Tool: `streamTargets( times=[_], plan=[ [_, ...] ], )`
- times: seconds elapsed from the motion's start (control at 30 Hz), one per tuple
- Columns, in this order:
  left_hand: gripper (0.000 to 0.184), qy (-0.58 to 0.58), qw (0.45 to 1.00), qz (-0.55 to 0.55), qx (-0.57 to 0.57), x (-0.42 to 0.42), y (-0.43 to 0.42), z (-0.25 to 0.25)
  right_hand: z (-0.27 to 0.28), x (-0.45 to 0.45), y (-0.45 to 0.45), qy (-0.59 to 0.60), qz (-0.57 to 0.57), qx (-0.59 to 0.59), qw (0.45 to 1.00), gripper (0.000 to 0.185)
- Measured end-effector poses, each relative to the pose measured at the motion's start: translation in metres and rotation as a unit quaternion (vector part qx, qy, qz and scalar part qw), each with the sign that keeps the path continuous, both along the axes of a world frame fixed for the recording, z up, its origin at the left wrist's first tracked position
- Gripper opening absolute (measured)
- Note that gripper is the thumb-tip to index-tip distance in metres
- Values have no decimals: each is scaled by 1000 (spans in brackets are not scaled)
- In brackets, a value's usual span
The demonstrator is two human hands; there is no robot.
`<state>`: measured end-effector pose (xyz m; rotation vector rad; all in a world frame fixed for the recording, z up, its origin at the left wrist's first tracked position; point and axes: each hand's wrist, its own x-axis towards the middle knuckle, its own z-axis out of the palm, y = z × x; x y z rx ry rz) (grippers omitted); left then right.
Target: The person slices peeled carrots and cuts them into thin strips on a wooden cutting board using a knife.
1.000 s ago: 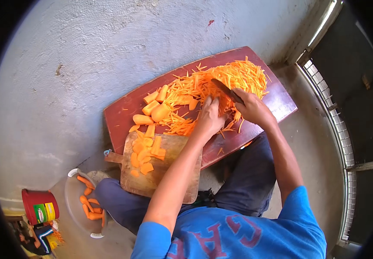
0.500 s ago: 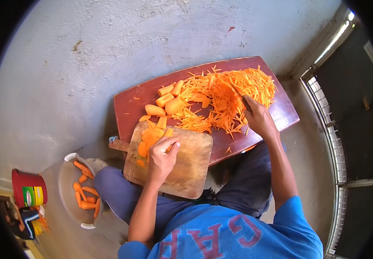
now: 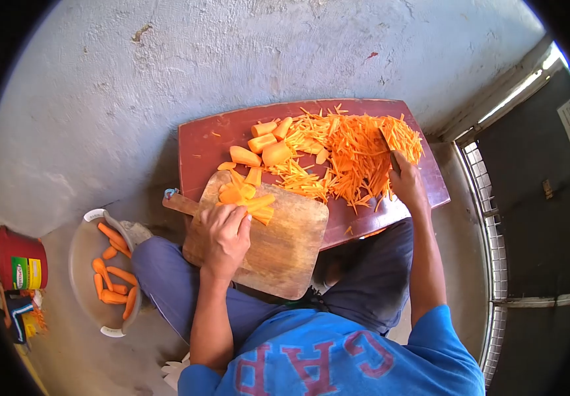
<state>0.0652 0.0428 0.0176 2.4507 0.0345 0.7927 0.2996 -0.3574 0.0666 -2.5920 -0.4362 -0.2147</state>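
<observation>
My left hand (image 3: 224, 234) is over the left part of a wooden cutting board (image 3: 291, 237), its fingers curled together on carrot slices (image 3: 258, 206). The fingers partly hide the slices under them. My right hand (image 3: 408, 183) grips a knife (image 3: 385, 140) by its dark handle, with the blade against the right side of a large heap of shredded carrot (image 3: 357, 155). Thick carrot chunks (image 3: 276, 153) lie left of the heap, just beyond the board. The board rests across my lap and against the near edge of the red table (image 3: 199, 142).
A basin (image 3: 77, 264) with several whole carrots (image 3: 113, 297) stands on the floor to my left. Beyond it are a red bucket (image 3: 22, 254) and part of another person (image 3: 18, 310). A wall (image 3: 232, 59) rises behind the table, and a dark door (image 3: 536, 211) is at right.
My left hand has shifted left and its fingers have come down onto the slices. My right hand has swung the knife blade toward the heap's right side. The view has shifted slightly.
</observation>
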Motion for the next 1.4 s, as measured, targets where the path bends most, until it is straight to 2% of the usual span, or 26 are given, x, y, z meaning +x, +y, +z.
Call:
streamTargets(
  times=[0.13,0.17,0.27,0.3,0.43,0.47,0.53,0.6,0.67,0.7,0.8,0.83,0.93,1.07,1.17,1.3,1.4],
  plan=[
    [21,48,999,-12,21,-4,1,11,4,-28,14,-24,-15,48,998,52],
    [22,55,998,-10,39,-5,3,10,-10,-29,9,-67,13,87,994,48],
    [26,77,994,-2,73,-7,7,8,-23,-39,15,94,0,271,958,41],
    [28,84,994,1,71,-7,7,9,-33,-42,19,107,-1,337,935,34],
    [37,107,993,15,55,-10,8,6,-8,-84,58,199,31,499,843,32],
    [38,108,993,15,50,-9,10,1,-1,-95,61,242,82,493,832,30],
    [41,100,994,8,43,-6,12,-7,8,-113,65,323,100,387,858,33],
    [40,85,996,3,29,-4,9,-10,23,-130,78,375,160,295,864,45],
    [44,84,996,6,18,-3,8,-15,17,-146,88,344,190,218,893,47],
    [46,82,997,8,12,-2,6,-12,19,-148,95,287,240,178,910,49],
    [52,85,995,25,47,-2,-3,-3,15,-149,108,181,260,152,936,52],
    [53,92,994,22,61,-1,-5,-3,20,-148,112,207,238,149,937,52],
    [53,109,989,8,98,4,-5,-9,30,-134,120,170,270,48,946,54],
    [46,101,985,-12,138,20,-1,-19,36,-130,123,185,326,-36,927,58],
    [35,84,984,-20,154,22,2,-33,49,-135,123,226,325,-45,917,58],
    [24,48,985,-43,162,21,1,-29,47,-137,104,253,339,1,906,58],
    [24,66,992,-74,83,15,1,-18,41,-142,91,272,335,44,901,54]
  ],
)
